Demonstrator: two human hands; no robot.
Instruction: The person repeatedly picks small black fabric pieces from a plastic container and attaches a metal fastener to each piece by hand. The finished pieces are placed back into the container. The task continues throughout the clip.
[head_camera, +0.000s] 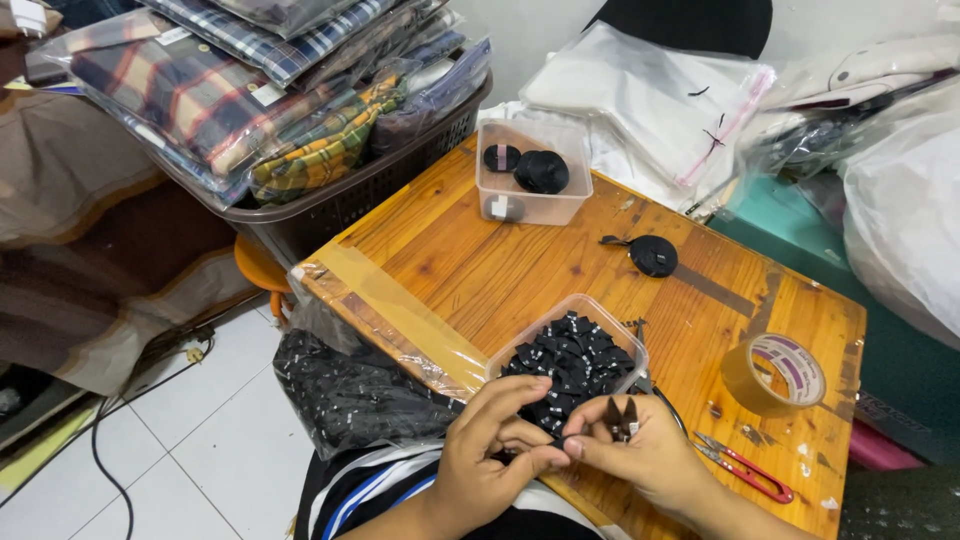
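Observation:
My left hand (495, 440) and my right hand (640, 455) meet at the near edge of a wooden table (480, 260). Between their fingertips they pinch a small black label piece (556, 440). My right hand also holds small dark thread snips (620, 417) with the blades pointing up. Just beyond the hands stands a clear plastic tub (570, 355) full of small black folded labels.
A second clear tub (530, 170) with black ribbon rolls sits at the far side. A black ribbon roll (653, 256), a brown tape roll (775, 373) and red-handled snips (745, 468) lie on the table. A basket (340, 200) of bagged plaid shirts stands at the left.

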